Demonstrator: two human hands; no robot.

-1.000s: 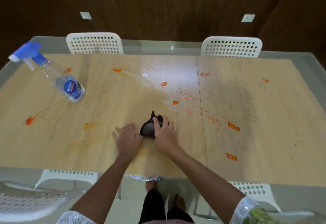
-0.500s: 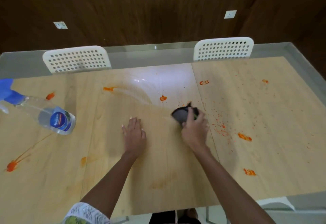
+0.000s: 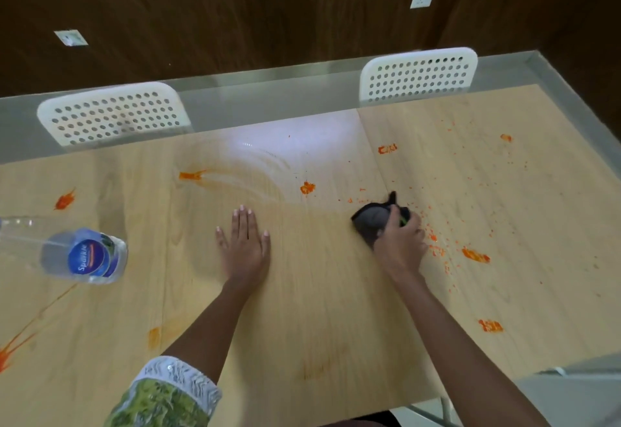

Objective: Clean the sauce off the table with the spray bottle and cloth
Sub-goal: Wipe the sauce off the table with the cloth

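Sauce point(image 3: 475, 255) specks lie just right of my right hand point(image 3: 400, 245), whose fingers curl round the dark cloth point(image 3: 371, 221) pressed on the table point(image 3: 319, 309); wiping is underway, and next I judge a rightward sweep is needed. My left hand point(image 3: 245, 245) lies flat, fingers together; the spray bottle point(image 3: 84, 255) lies far left.

Even indoor light from above; bright white glare patch on worktop point(image 3: 295, 144) far centre. Soft faint shadows beside hands. Dark wall point(image 3: 235, 6) dim. Wide-angle bend at edges; slight overall softness.
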